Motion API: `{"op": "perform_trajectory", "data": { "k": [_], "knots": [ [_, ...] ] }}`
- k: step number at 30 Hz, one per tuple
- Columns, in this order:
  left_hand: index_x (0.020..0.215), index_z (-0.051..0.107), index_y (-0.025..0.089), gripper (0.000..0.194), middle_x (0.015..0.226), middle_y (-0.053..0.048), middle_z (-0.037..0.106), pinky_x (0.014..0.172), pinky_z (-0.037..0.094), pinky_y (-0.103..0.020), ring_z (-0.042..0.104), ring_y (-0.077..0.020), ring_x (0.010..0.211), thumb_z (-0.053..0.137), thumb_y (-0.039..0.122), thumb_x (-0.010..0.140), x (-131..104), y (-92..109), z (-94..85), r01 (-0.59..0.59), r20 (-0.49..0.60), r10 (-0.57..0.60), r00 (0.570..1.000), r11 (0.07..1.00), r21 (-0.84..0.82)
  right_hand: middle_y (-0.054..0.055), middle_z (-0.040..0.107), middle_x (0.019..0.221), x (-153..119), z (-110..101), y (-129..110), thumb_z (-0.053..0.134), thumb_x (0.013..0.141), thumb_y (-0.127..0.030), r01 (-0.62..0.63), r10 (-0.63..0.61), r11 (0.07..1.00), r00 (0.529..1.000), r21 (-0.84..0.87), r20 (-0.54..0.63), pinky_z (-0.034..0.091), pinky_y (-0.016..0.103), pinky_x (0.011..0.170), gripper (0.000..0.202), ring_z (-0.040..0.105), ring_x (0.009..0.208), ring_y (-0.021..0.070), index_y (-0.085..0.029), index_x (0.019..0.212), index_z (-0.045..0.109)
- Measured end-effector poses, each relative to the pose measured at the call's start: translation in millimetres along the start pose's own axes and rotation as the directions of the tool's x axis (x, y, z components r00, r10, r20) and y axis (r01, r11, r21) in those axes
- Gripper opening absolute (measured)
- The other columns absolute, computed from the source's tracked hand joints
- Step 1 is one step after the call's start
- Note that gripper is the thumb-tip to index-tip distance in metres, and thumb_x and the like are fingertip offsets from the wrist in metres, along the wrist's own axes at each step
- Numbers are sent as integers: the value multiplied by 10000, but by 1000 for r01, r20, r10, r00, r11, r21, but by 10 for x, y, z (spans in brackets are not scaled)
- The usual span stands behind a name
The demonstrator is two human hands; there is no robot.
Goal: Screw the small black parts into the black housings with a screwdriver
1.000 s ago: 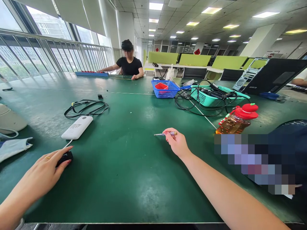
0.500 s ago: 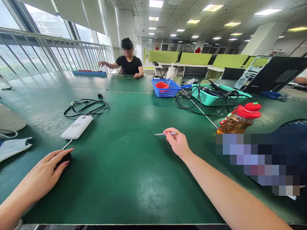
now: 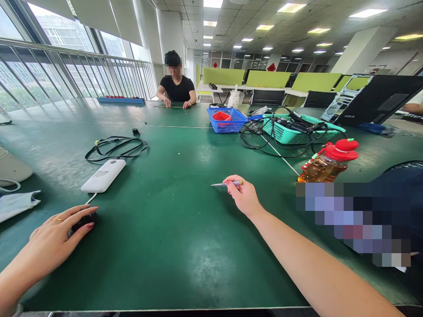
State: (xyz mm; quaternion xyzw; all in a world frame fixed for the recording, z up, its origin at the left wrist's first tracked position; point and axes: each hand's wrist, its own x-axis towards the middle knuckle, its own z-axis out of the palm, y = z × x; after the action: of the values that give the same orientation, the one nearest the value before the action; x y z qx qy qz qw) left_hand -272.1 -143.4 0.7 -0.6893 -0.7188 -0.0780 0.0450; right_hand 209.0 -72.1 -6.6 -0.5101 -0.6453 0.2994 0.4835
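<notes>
My right hand point(image 3: 243, 196) is closed around a slim screwdriver point(image 3: 235, 183) with a see-through handle, its metal tip pointing left just above the green table point(image 3: 185, 246). At the lower left, my left hand point(image 3: 59, 231) rests over a small black object point(image 3: 83, 221), with the thumb on its near side and the fingers over the top. Most of that object is hidden under the hand. Just beyond lies a white power bank point(image 3: 103, 176), whose short white cable runs toward my left hand. Behind it sits a coiled black cable point(image 3: 115, 149).
A blue basket point(image 3: 227, 121) holding a red tray and a teal basket point(image 3: 291, 132) full of black cables stand farther back. To the right is a red-capped bottle point(image 3: 327, 163). A face mask point(image 3: 18, 204) lies at the left edge. Another person point(image 3: 176, 88) sits across the table.
The person across the table has drawn one arm in from the blue tray, and both their hands are now together in front. My hands hold nearly the same pose; the view has shifted slightly.
</notes>
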Motion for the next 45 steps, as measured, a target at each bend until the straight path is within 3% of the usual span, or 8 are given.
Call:
{"op": "perform_trajectory", "data": {
  "k": [9, 13, 16, 21, 25, 31, 38, 45],
  "knots": [
    [1052, 711, 374, 393, 1114, 57, 732, 789, 502, -340, 678, -245, 938, 406, 541, 869, 199, 166, -186, 86, 51, -85, 995, 996, -19, -19, 488, 599, -4, 6, -38, 511, 875, -494, -16, 16, 999, 1000, 33, 3, 332, 255, 479, 310, 404, 498, 114, -210, 820, 623],
    [1185, 661, 279, 458, 1174, -9, 711, 921, 478, -392, 640, -265, 1059, 396, 518, 898, 463, 843, -435, -163, -6, 163, 987, 984, -68, -17, 499, 601, -10, -3, -38, 507, 884, -488, -7, 7, 1000, 1000, 17, 6, 348, 258, 490, 311, 429, 508, 118, -209, 821, 630],
    [1211, 647, 255, 434, 1185, -36, 708, 981, 460, -397, 637, -257, 1073, 464, 479, 887, 644, 1537, -501, -383, -10, 387, 922, 907, -174, -14, 514, 616, -20, -17, -47, 508, 890, -486, 4, -4, 1000, 1000, 20, -4, 361, 257, 495, 309, 442, 516, 120, -210, 840, 637],
    [1188, 648, 237, 327, 1167, -61, 701, 1003, 464, -388, 635, -244, 1079, 534, 341, 900, 901, 2508, -217, -569, -15, 599, 801, 752, -332, 18, 620, 754, -32, -19, -98, 515, 897, -418, 68, -70, 995, 997, -74, -19, 431, 274, 586, 235, 538, 624, 148, -222, 908, 643],
    [1190, 618, 186, 328, 1133, -94, 699, 975, 478, -422, 627, -274, 1066, 592, 285, 878, 1025, 2903, 116, -568, -3, 616, 788, 725, -390, 67, 690, 999, -22, -6, -102, 515, 897, -337, 176, -183, 972, 983, -155, -30, 494, 349, 824, 193, 634, 896, 209, -228, 985, 647],
    [1195, 565, 221, 339, 1172, -71, 660, 982, 478, -424, 587, -252, 1094, 622, 277, 865, 992, 2951, 367, -577, -93, 622, 778, 648, -497, 62, 696, 994, -24, -12, -100, 498, 917, -306, 247, -259, 952, 965, -182, -49, 509, 344, 826, 185, 647, 897, 202, -233, 1000, 646],
    [1174, 614, 218, 383, 1119, -79, 686, 994, 477, -438, 591, -263, 1096, 682, 333, 816, 1041, 2825, 437, -462, -34, 542, 839, 680, -570, 33, 646, 673, -126, -69, -226, 488, 905, -288, 385, -418, 888, 904, -251, -92, 487, 362, 708, 227, 590, 677, 195, -240, 723, 615],
    [1144, 658, 225, 330, 1158, -60, 705, 1023, 452, -448, 591, -264, 1113, 652, 335, 833, 1070, 2836, 427, -521, -67, 591, 804, 645, -559, -4, 664, 636, -157, -14, -284, 482, 853, -195, 575, -573, 758, 813, -308, 107, 479, 376, 747, 180, 546, 573, 160, -250, 725, 596]
  ]
}}
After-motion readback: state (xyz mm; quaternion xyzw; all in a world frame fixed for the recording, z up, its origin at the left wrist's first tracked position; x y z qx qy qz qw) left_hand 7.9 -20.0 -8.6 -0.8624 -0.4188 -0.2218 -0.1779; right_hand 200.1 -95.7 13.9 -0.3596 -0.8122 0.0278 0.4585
